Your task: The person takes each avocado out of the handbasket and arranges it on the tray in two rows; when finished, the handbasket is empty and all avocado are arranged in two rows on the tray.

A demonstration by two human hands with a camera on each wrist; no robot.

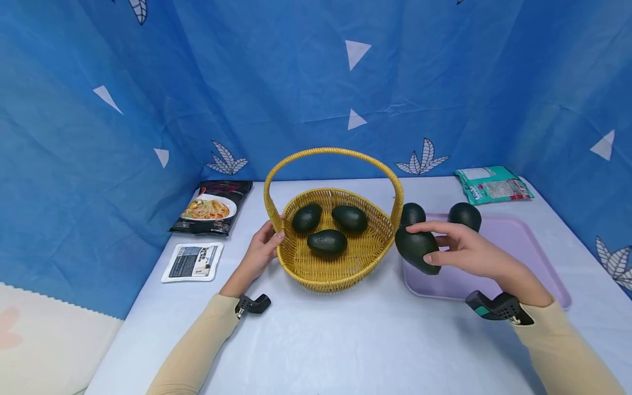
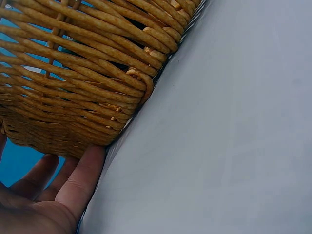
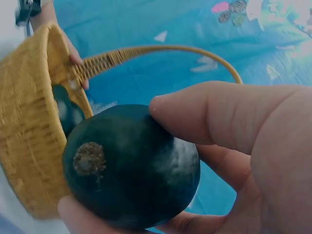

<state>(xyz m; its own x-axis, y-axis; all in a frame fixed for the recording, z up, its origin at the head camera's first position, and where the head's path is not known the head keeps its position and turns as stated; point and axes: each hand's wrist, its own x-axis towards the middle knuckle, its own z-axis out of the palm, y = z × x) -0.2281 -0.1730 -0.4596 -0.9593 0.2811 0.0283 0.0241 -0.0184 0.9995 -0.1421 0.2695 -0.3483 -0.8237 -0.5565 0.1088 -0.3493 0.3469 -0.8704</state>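
The person's right hand point(image 1: 461, 249) grasped a dark avocado point(image 1: 416, 251) between thumb and fingers, near the left edge of a lilac tray point(image 1: 518, 252); two other avocados point(image 1: 464, 216) lay just beyond that grip. Left of it stood a wicker basket point(image 1: 321, 281) holding three avocados point(image 1: 327, 243), its rim gripped by the left hand point(image 1: 261, 249).

"What's everything resting on?"
"A white-topped bench point(image 1: 316, 340)."
"And what's on the left?"
"A black food packet point(image 1: 212, 208) towards the back, with a small white pack point(image 1: 192, 262) lying flat just in front of it."
"The middle?"
"A yellow woven basket point(image 1: 323, 282), upright."
"And the right?"
"A pale purple tray point(image 1: 511, 238) just beside the basket, and behind the tray, a teal packet point(image 1: 494, 186) near the back edge."
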